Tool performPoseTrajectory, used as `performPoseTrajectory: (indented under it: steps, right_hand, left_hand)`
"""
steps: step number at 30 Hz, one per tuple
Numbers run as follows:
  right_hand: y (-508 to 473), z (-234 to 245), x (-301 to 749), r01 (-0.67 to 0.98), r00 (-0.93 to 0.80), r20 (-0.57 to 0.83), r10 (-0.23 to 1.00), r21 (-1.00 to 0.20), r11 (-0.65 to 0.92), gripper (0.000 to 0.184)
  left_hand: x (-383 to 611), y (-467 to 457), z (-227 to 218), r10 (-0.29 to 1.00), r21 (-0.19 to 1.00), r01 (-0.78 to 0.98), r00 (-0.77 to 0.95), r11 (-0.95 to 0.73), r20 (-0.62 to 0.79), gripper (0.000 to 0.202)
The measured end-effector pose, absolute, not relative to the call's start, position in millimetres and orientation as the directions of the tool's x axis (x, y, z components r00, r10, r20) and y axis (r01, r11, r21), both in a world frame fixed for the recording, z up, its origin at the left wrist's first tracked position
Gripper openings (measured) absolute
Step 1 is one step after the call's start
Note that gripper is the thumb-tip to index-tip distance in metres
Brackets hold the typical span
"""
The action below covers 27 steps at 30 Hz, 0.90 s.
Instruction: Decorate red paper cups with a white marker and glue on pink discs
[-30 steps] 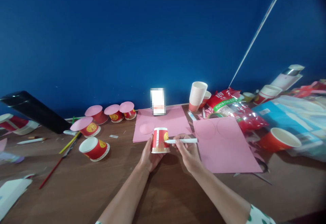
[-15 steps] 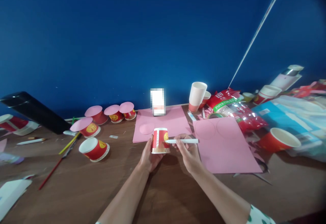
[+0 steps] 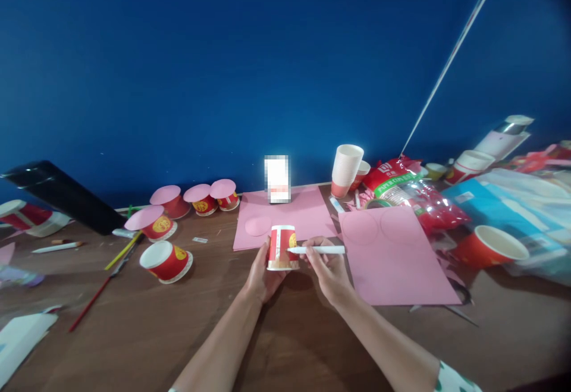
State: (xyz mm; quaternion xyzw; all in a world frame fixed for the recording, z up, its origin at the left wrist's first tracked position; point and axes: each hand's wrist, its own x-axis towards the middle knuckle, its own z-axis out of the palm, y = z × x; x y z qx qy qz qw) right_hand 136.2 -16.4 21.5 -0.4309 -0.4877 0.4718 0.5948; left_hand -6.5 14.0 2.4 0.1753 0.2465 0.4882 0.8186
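Note:
My left hand [image 3: 260,276] is wrapped round an upside-down red paper cup [image 3: 281,247] with a white stripe and a yellow emblem, held just above the wooden table [image 3: 147,332]. My right hand [image 3: 328,267] pinches a white pen [image 3: 319,250] that lies level, its tip touching the cup's right side. A pink paper sheet [image 3: 392,255] with two traced circles lies right of my right hand. Another pink sheet [image 3: 285,213] lies behind the cup, with a cut pink disc [image 3: 257,225] on it.
Several red cups topped with pink discs [image 3: 154,222] stand at the back left, and one open cup [image 3: 166,261] lies tipped nearby. A stack of cups [image 3: 345,169], a red plastic package [image 3: 401,187], a blue sheet [image 3: 491,207] and a tipped red cup [image 3: 488,246] crowd the right. Pencils [image 3: 120,252] lie at the left.
The pen tip has slid a little to the left along the cup's side. The cup and my left hand stay almost still.

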Motion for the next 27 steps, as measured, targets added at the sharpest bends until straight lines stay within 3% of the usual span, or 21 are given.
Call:
performPoseTrajectory:
  steps: [4,8,13,18,27]
  right_hand:
    - [-18,25,136,-0.130,0.050,0.172,0.984,-0.976,0.177,0.019]
    - [-18,22,137,-0.129,0.129,0.191,0.973,-0.970,0.208,0.019]
    - [-17,13,137,0.157,0.281,0.381,0.881,-0.924,0.350,0.018]
    - [-13,5,133,0.381,0.165,0.566,0.807,-0.792,0.478,0.022]
    - [-2,-1,132,0.499,0.085,0.595,0.799,-0.720,0.483,0.027]
  left_hand:
    - [-7,14,0,0.879,0.538,-0.703,0.438,0.465,-0.187,0.046]
    - [-8,15,0,0.884,0.505,-0.727,0.405,0.466,-0.233,0.042]
    - [-10,16,3,0.876,0.471,-0.739,0.417,0.482,-0.243,0.044]
    - [-10,16,4,0.889,0.468,-0.756,0.375,0.457,-0.262,0.039]
    - [-10,16,4,0.907,0.468,-0.776,0.361,0.422,-0.218,0.043]
